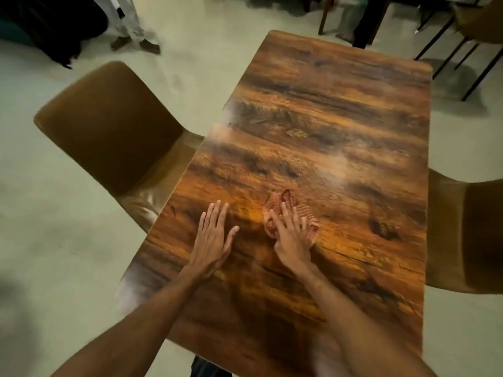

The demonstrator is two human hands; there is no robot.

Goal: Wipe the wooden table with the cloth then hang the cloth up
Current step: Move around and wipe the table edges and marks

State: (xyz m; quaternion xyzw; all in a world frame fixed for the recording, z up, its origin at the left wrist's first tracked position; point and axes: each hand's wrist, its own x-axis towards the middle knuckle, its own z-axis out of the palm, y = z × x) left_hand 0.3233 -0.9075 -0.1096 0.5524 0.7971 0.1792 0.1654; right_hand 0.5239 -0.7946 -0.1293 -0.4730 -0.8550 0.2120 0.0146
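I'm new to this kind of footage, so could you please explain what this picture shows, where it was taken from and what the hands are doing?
There is no machine here. The single picture comes from a wide-angle camera worn on a person's head, looking forward and down, so the two bare arms entering from the bottom are the wearer's own. The left hand lies flat on the wooden table and holds nothing. The right hand presses with spread fingers on a small reddish checked cloth, bunched on the tabletop. A brown chair stands on the left and another on the right.
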